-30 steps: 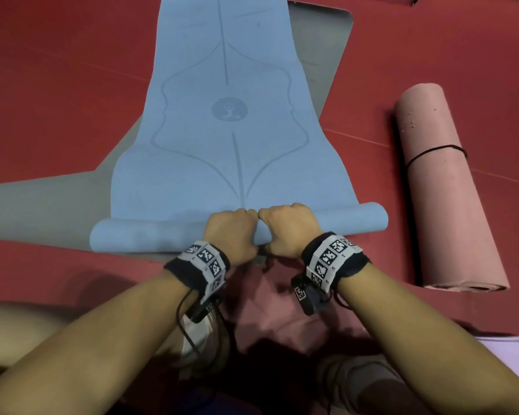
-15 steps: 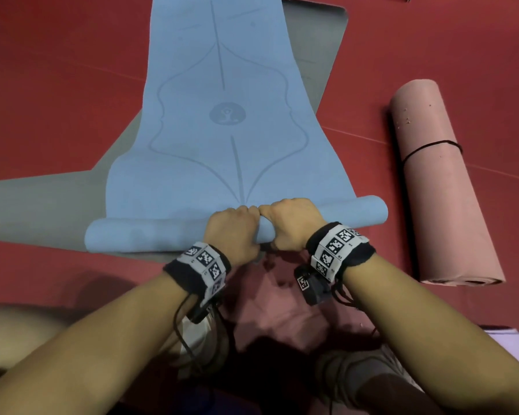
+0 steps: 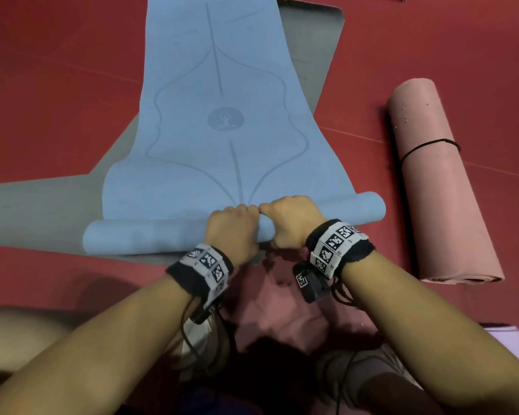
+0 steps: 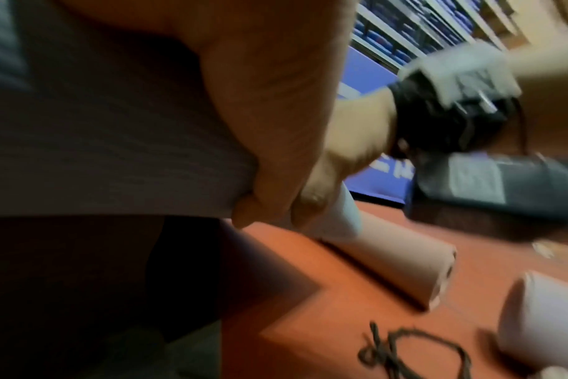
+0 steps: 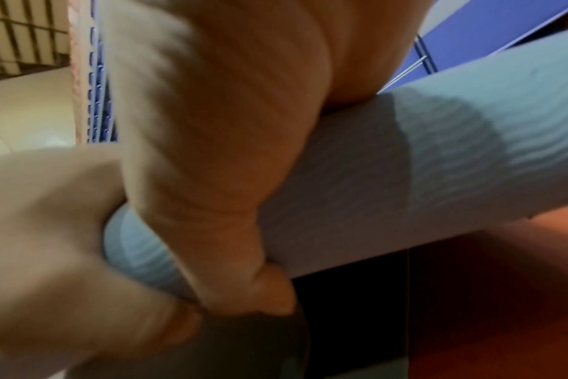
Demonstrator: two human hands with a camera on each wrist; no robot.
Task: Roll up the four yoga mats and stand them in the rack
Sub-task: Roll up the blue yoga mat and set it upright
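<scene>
left hand (image 3: 232, 232), right hand (image 3: 288, 221) grip blue mat (image 3: 210, 163) roll | left wrist only: loose cord (image 4: 415, 351)

My bare forearms end in black wristbands (image 3: 200, 272) wrapped with white strips of square black-and-white markers; a small black camera box (image 3: 310, 284) with its own marker hangs under the right wristband (image 3: 340, 247), thin black cables (image 3: 192, 324) trailing from both.

Both forearms reaching forward, left hand (image 3: 232, 232) and right hand (image 3: 291, 220) side by side, fingers curled, knuckles up
</scene>
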